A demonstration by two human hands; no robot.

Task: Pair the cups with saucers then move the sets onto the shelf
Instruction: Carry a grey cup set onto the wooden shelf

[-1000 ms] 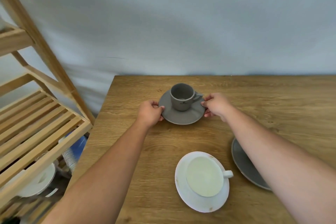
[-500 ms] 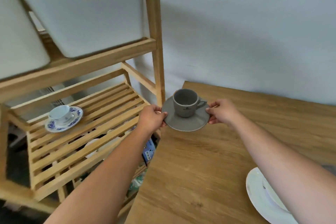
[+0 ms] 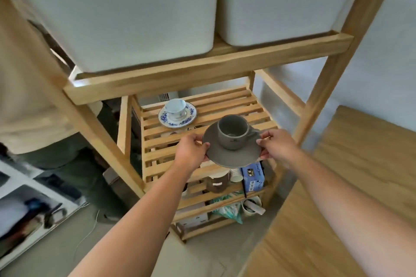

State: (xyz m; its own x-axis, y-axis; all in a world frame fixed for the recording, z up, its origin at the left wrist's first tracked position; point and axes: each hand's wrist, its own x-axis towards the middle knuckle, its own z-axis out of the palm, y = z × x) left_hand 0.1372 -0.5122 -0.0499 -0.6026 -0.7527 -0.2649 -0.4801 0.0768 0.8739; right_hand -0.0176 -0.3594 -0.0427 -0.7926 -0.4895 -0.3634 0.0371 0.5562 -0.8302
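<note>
A grey cup stands upright on a grey saucer, handle to the right. My left hand grips the saucer's left rim and my right hand grips its right rim. The set hangs in the air just above the front right part of the slatted wooden shelf. Toward the back left of that shelf sits a white cup on a blue-flowered saucer.
Two white storage bins fill the shelf level above. The lower level holds a blue box, paper cups and a jar. A wooden upright stands at right, with the wooden table beyond it. Someone's clothing shows at left.
Both hands lifted the grey cup and saucer off the table and carried them left, over the slatted shelf. My view swung left to face the shelf unit.
</note>
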